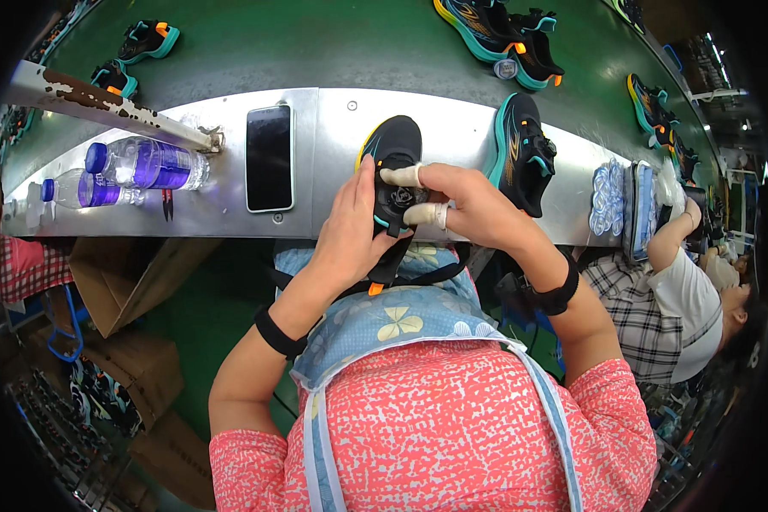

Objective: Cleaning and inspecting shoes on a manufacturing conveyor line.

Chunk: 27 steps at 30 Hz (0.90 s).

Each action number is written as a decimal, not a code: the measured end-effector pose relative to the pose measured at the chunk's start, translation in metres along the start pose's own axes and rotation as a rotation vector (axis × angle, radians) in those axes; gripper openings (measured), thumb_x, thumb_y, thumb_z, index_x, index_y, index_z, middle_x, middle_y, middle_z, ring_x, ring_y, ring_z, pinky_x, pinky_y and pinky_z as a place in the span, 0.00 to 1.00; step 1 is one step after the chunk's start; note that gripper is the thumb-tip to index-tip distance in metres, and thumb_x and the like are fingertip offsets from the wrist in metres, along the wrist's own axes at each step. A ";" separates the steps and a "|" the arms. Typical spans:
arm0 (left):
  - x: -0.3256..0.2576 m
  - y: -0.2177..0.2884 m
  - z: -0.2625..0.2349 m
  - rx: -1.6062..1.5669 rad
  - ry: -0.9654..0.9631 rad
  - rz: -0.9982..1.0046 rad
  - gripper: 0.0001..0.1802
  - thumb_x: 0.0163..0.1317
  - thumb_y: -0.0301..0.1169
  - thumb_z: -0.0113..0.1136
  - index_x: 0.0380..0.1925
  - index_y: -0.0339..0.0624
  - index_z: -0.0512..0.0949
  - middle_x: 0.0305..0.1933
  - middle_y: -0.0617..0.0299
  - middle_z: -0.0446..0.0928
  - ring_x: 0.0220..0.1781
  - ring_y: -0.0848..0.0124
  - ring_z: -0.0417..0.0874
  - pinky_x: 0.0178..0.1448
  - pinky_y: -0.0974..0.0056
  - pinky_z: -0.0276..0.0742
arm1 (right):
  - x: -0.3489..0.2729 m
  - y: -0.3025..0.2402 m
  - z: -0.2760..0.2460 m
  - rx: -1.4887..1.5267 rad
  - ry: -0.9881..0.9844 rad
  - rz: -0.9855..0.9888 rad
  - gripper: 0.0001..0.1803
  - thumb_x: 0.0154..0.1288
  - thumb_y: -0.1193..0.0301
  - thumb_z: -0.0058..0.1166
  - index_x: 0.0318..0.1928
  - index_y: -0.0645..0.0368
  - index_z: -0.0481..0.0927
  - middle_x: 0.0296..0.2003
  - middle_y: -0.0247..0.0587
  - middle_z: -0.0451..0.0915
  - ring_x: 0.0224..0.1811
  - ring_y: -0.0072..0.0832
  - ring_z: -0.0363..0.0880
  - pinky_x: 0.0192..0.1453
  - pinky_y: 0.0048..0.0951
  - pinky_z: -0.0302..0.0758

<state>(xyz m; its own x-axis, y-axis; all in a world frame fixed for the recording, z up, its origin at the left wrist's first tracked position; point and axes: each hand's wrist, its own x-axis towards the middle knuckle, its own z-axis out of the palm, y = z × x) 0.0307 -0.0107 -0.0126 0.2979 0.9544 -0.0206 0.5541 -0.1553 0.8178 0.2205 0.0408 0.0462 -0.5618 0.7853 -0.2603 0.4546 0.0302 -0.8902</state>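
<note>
I hold a black sports shoe with teal and orange trim over the metal ledge, toe pointing away from me. My left hand grips its left side near the heel. My right hand, with white tape on two fingers, presses a round dial fastener on the shoe's tongue. A second shoe of the same kind rests on the ledge just right of my right hand.
A dark phone lies on the ledge to the left. Two clear water bottles with blue caps lie further left by a rusty bar. More shoes ride the green belt. A person in a plaid shirt works at my right. Cardboard boxes stand lower left.
</note>
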 end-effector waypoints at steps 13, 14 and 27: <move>0.000 0.000 0.014 0.077 0.191 0.072 0.52 0.47 0.26 0.71 0.70 0.36 0.50 0.69 0.37 0.57 0.67 0.43 0.63 0.67 0.49 0.66 | -0.001 0.018 0.012 0.048 0.231 -0.095 0.27 0.56 0.64 0.67 0.54 0.61 0.75 0.37 0.48 0.82 0.36 0.33 0.83 0.40 0.31 0.77; -0.003 0.005 0.007 0.120 0.187 0.064 0.49 0.46 0.22 0.69 0.69 0.39 0.55 0.69 0.39 0.59 0.67 0.44 0.64 0.68 0.49 0.65 | -0.008 0.019 0.006 0.047 0.235 -0.097 0.27 0.56 0.64 0.67 0.54 0.61 0.75 0.37 0.48 0.82 0.36 0.33 0.83 0.40 0.31 0.77; 0.010 0.010 0.023 0.183 0.445 0.284 0.33 0.41 0.15 0.61 0.54 0.44 0.77 0.48 0.55 0.77 0.50 0.54 0.77 0.54 0.55 0.77 | -0.023 0.027 0.050 -0.154 0.189 0.200 0.41 0.60 0.70 0.58 0.67 0.77 0.53 0.43 0.68 0.74 0.47 0.57 0.76 0.50 0.44 0.73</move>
<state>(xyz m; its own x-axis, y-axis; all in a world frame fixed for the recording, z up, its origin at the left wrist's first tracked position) 0.0574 -0.0082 -0.0181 0.1205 0.8779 0.4634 0.6378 -0.4262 0.6415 0.2114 -0.0075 0.0101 -0.3189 0.8854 -0.3380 0.6509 -0.0546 -0.7572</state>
